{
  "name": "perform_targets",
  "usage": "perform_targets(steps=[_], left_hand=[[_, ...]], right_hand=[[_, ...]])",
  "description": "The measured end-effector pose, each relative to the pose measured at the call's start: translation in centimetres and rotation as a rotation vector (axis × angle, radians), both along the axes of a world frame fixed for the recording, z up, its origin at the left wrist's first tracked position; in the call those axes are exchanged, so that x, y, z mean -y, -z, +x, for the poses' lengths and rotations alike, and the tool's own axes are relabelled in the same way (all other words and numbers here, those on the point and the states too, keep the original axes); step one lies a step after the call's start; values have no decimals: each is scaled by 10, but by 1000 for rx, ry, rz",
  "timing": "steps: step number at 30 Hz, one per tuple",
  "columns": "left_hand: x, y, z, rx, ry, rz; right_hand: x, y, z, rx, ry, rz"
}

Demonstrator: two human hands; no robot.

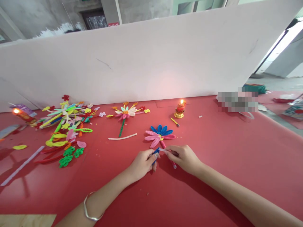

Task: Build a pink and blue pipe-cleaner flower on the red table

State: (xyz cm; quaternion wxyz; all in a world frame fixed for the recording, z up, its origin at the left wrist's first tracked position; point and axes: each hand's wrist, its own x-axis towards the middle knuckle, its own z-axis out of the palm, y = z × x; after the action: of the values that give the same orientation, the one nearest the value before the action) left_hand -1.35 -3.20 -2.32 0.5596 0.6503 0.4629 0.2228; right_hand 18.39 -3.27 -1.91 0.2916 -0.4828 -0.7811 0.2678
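Observation:
My left hand pinches a small blue petal that looks like shaped pipe cleaner. Between the fingertips of my right hand is a whitish translucent stick, like a glue stick, its tip touching or very close to the petal's upper end. Just beyond both hands lies a flower with blue and pink petals and a yellow centre. Its pink stem runs under my right fingers and ends in a clear tip. Behind it burns a red candle on a gold base.
A white-petalled flower and a pale strip lie left of centre. Farther left are a colourful pile of pipe-cleaner flowers, green pieces and a second lit candle. A yellow stick lies near the middle candle. A white board stands behind.

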Motion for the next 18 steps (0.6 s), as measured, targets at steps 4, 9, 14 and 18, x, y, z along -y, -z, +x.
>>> perform_targets(steps=[4,9,14,18], left_hand=[[1,-1,0,-2,2,3],[1,-1,0,7,24,0],[1,-3,1,-5,27,10],[1,-4,1,-21,30,35]], right_hand=[[0,0,-1,14,7,14],[1,3,-1,29,28,41],[2,8,-2,50,66,102],[3,10,-4,97,113,184]])
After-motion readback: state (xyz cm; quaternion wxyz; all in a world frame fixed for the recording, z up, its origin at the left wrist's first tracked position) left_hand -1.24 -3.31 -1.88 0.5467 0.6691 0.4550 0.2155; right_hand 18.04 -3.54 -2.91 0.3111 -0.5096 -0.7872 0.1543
